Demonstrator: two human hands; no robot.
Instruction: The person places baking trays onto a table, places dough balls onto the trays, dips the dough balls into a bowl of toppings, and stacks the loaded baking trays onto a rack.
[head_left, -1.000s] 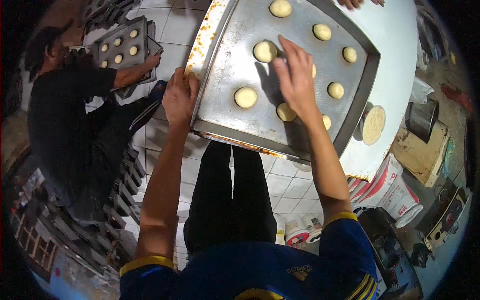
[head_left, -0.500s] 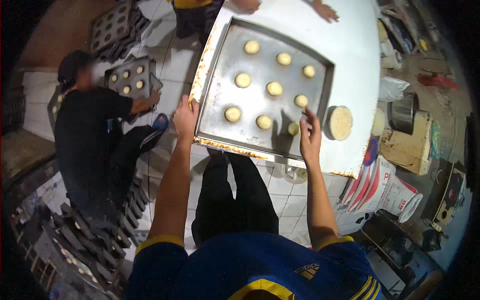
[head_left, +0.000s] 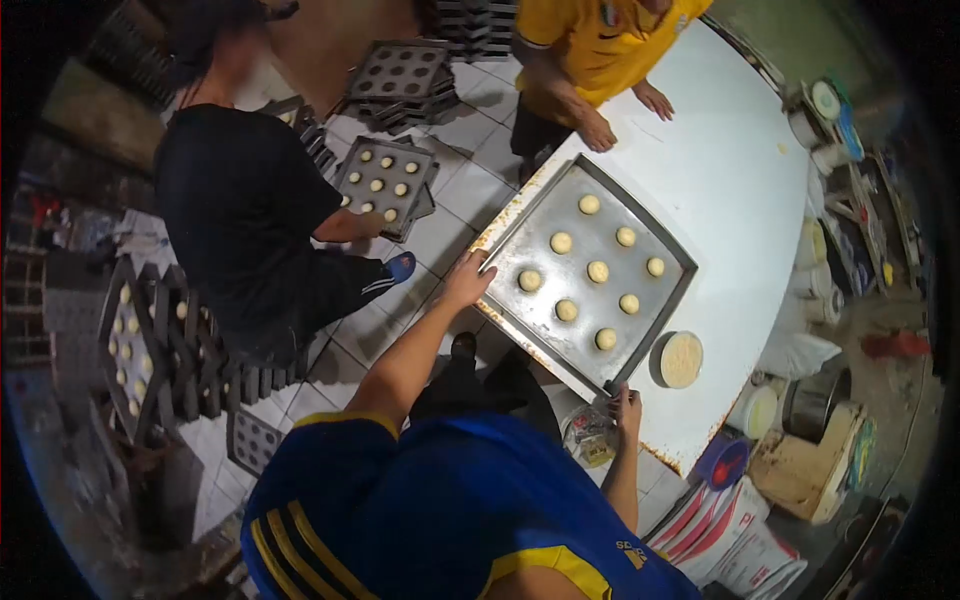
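A square metal baking tray [head_left: 560, 205] rests on the white tabletop, with several pale round dough balls [head_left: 598, 271] spaced out in rows on it. My left hand [head_left: 467, 280] holds the tray's left corner, fingers over the rim. At the near right corner, my right hand [head_left: 626, 408] grips the rim with fingers bent; part of that grip is hidden. Right of the tray stands a round tub [head_left: 682, 360] filled with a light beige, crumbly-looking substance, touched by neither hand.
A co-worker in black [head_left: 240, 220] crouches at left beside a floor tray of dough balls [head_left: 376, 185]. Another person in a yellow shirt [head_left: 590, 60] stands at the table's far side. Stacked trays [head_left: 400, 72], printed sacks [head_left: 735, 540] and a metal pot [head_left: 815, 402] surround the white table [head_left: 740, 200].
My right hand has left the dough ball near the tray's right side and moved to the near right corner. My view has turned left, showing more of both co-workers.
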